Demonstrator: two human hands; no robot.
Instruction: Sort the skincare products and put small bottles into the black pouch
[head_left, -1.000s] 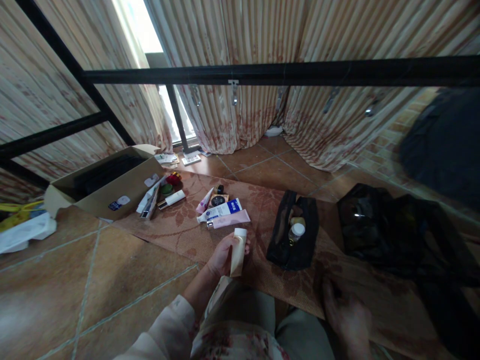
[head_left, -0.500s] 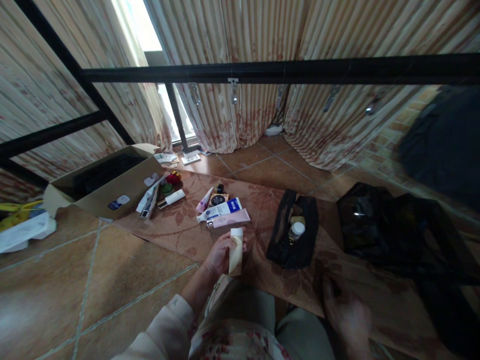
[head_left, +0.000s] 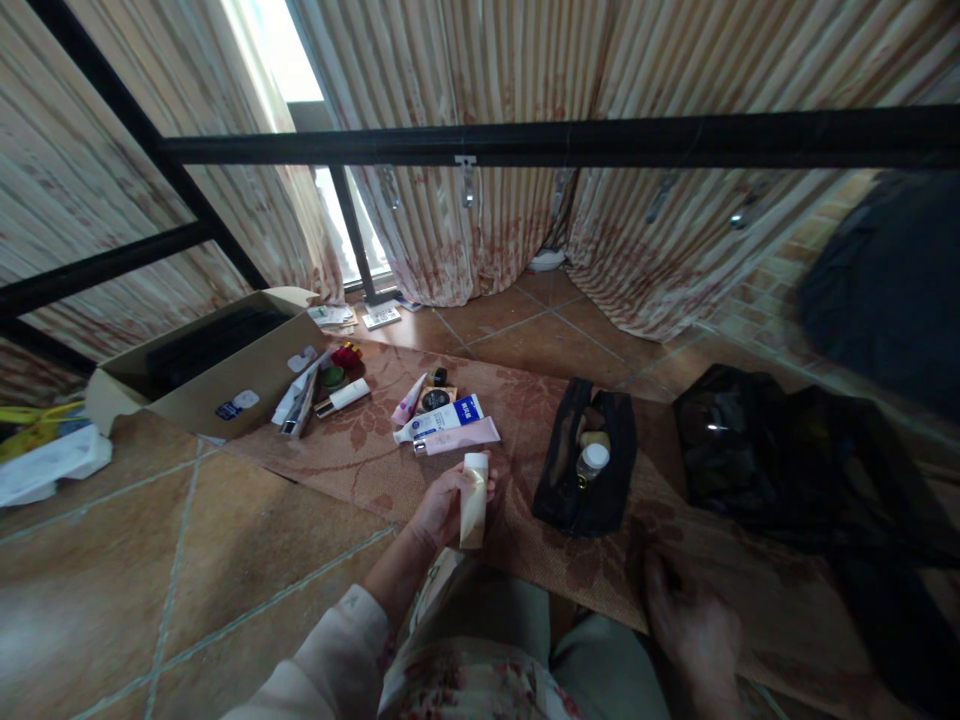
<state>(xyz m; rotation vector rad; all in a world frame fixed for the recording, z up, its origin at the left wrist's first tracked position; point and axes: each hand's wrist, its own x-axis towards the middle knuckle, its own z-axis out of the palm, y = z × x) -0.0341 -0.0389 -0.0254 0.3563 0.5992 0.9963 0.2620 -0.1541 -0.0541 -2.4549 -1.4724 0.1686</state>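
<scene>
My left hand (head_left: 442, 505) is closed around a pale cream tube (head_left: 473, 510) with a white cap, held upright above the mat's near edge. Just beyond it lie a pink tube (head_left: 461, 436) and a white and blue tube (head_left: 442, 418), side by side. A small pink and white tube (head_left: 409, 398) and a round black compact (head_left: 436, 399) rest behind these. To the right stands an open black mesh pouch (head_left: 551, 480), with a white-capped clear jar (head_left: 592, 462) inside. My right hand (head_left: 694, 625) rests low by the mat's near edge, its fingers dark and blurred.
A patterned brown mat (head_left: 517, 510) covers part of the tiled floor. At left are a cardboard box (head_left: 202, 400), a white-capped bottle (head_left: 345, 397) and other small cosmetics. Black bags (head_left: 735, 450) lie at right. A dark metal rail (head_left: 570, 145) crosses before the curtains.
My left hand and the cream tube have shifted very slightly up and right. The right hand and the things on the mat look the same.
</scene>
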